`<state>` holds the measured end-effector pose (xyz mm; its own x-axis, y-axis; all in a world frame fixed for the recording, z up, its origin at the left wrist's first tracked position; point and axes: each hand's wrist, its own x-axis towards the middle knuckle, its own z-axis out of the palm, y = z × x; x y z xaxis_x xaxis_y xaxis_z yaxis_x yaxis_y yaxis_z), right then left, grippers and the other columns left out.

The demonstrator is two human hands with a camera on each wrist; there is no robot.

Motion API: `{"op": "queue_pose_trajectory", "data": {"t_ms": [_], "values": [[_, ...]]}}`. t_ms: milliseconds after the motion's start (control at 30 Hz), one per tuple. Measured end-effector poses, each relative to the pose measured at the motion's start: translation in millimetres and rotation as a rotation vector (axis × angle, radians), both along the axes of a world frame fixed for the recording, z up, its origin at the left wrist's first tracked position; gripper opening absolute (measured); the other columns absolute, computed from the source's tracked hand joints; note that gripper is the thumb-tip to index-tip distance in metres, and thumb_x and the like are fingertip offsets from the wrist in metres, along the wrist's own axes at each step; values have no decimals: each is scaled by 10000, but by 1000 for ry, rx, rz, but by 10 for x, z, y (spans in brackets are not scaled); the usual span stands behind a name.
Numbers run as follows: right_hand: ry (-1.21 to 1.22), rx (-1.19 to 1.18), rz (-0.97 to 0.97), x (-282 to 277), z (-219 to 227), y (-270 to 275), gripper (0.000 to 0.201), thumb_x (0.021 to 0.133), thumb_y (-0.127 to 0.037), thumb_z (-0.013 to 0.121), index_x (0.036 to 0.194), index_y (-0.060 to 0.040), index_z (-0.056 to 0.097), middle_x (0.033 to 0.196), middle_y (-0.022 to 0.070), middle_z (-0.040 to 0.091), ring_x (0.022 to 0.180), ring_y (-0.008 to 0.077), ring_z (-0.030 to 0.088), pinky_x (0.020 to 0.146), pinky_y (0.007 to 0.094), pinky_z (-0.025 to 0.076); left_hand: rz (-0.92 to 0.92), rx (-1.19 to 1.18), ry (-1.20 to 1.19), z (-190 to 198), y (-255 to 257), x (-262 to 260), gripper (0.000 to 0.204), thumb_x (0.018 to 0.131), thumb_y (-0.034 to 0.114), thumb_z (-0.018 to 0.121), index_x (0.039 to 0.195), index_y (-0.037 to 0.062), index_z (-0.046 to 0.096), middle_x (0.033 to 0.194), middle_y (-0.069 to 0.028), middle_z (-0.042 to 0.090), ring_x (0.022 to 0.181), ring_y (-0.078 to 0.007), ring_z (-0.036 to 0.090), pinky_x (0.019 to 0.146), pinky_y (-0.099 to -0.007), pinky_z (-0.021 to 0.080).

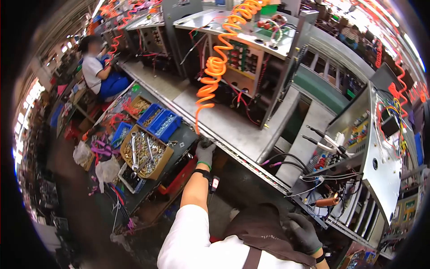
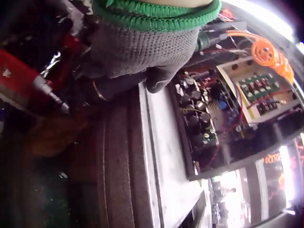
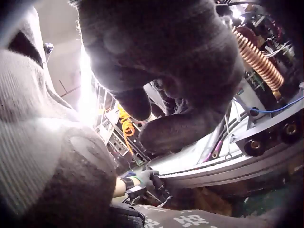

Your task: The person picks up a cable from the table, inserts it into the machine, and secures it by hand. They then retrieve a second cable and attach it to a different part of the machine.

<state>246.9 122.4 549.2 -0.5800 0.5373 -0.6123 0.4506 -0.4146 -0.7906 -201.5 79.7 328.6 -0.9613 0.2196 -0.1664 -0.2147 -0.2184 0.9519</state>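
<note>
Left hand [image 1: 205, 152] grips air driver [image 2: 102, 90] at bench edge [image 1: 233, 154], right hand [image 1: 304, 233] loosely curled, empty; step: tool pickup, next needs lift toward chassis [image 1: 380, 148].

A long metal workbench [image 1: 233, 123] runs from the far left toward the near right of a crowded workshop. Open metal cabinets [image 1: 244, 58] with wiring stand on it, and an orange coiled hose [image 1: 218, 62] hangs down over its middle. To the left, a lower table [image 1: 177, 145] carries blue bins [image 1: 160, 120] and a cardboard box [image 1: 145, 152] of small metal parts with wrenches. Farther left, a seated person [image 1: 96, 69] in a white top works at the bench. The dark floor [image 1: 71, 179] on the near left is littered with scraps. Bright light glares along the far left and far right edges.
</note>
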Motion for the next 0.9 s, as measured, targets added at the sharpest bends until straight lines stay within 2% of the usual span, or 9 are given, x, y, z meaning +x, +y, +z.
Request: {"op": "queue_pose_trajectory", "data": {"t_ms": [100, 200, 267, 333, 400, 500, 533, 700, 900], "values": [[28, 33, 16, -180, -25, -3, 344, 890, -155, 557, 1199, -6, 526, 962, 43, 628, 694, 77, 554, 579, 215, 453, -45, -55, -156, 21, -54, -95, 336, 689, -18, 743, 984, 20, 587, 824, -13, 610, 677, -112, 553, 597, -255, 452], [32, 85, 103, -335, -32, 35, 341, 888, -142, 560, 1200, -7, 526, 947, 40, 628, 665, 80, 548, 569, 216, 450, -81, -17, -224, -8, -188, -105, 394, 694, 65, 765, 1032, -17, 579, 904, -52, 639, 752, -141, 577, 683, -269, 471], [54, 43, 110, -382, -48, 43, 337, 887, -137, 561, 1197, -6, 528, 941, 39, 628, 654, 79, 543, 565, 215, 446, 57, -350, -12, 171, -358, 9, 436, 699, 154, 760, 1060, -12, 580, 932, -94, 655, 792, -188, 605, 731, -300, 482], [80, 4, 103, -428, -40, 64, 333, 887, -132, 562, 1193, -5, 529, 935, 38, 627, 644, 77, 537, 561, 215, 442, 16, -842, 306, 781, -739, 76, 492, 719, 180, 725, 1143, -9, 563, 1024, -160, 630, 923, -258, 614, 813, -368, 492], [-14, 117, 189, -448, 6, 71, 325, 888, -130, 563, 1186, -3, 532, 911, 35, 623, 643, 71, 530, 558, 210, 433, 36, -794, 610, 966, -1209, -141, 314, 756, 226, 649, 1005, 33, 645, 960, -147, 655, 884, -269, 631, 806, -348, 488], [33, 43, 132, -426, -42, 44, 321, 887, -131, 568, 1179, -3, 537, 887, 26, 612, 642, 66, 524, 557, 208, 428, 237, -1051, 788, 1102, -1779, -410, 245, 760, 260, 613, 927, 94, 682, 937, -144, 662, 874, -313, 629, 786, -403, 492], [37, 42, 130, -432, -31, 37, 321, 887, -131, 568, 1179, -3, 537, 887, 26, 612, 642, 66, 524, 557, 208, 428, 284, -1278, 454, 1369, -2151, -504, 255, 751, 269, 612, 934, 108, 686, 936, -159, 659, 874, -333, 632, 774, -421, 499], [7, 133, 208, -365, -148, -18, 306, 892, -140, 564, 1167, -8, 546, 875, 16, 600, 645, 64, 529, 571, 210, 436, 194, -1586, 256, 1353, -2931, -914, 322, 768, 341, 584, 979, 119, 684, 987, -171, 655, 918, -345, 628, 799, -439, 494], [-39, 309, 281, -229, -278, -66, 332, 892, -178, 573, 1185, -25, 544, 1008, 71, 620, 885, 138, 586, 792, 265, 474, 4, -1678, 114, 1450, -2831, -1042, 428, 751, 440, 590, 976, 90, 689, 1021, -182, 650, 951, -354, 622, 825, -445, 481]]}}
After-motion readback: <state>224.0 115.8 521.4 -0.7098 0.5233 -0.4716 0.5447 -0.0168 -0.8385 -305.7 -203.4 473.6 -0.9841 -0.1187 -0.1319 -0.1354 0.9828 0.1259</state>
